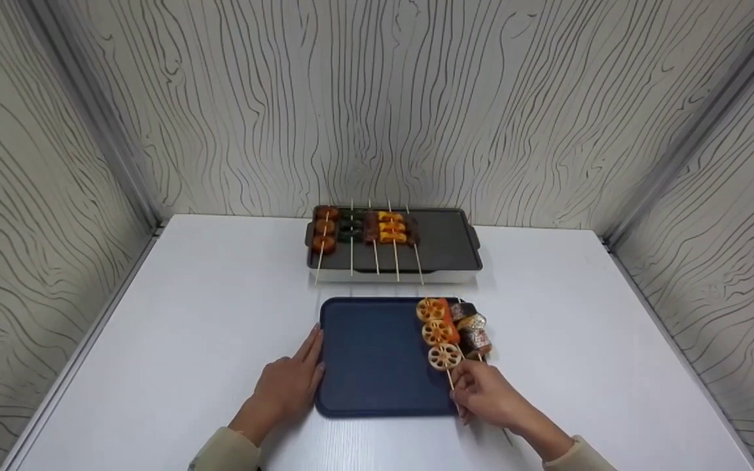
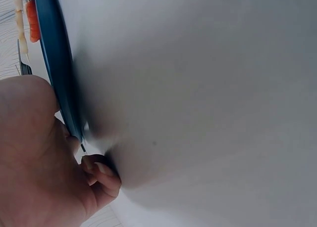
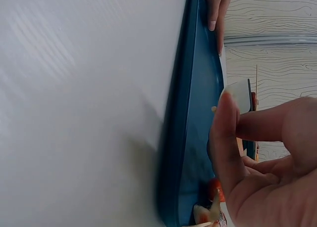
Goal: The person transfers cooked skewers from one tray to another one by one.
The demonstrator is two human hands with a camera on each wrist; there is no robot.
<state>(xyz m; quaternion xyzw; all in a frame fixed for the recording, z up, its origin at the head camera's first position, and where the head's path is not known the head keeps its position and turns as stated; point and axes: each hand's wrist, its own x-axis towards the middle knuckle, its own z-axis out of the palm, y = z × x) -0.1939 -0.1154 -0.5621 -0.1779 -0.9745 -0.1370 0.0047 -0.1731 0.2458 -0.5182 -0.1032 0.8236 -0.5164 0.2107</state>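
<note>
Pickup stage, I'd say: right hand [image 1: 485,392] pinches lotus-root skewer [image 1: 437,333], left hand [image 1: 287,381] straight-fingered against tray [image 1: 377,360]; next wants a clean lift.

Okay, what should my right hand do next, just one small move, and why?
Probably lift the lotus-root skewer toward the grill's bare right side: your right hand pinches its stick, your left hand rests against the tray's left edge, and five skewers occupy the grill's left and middle.
</note>
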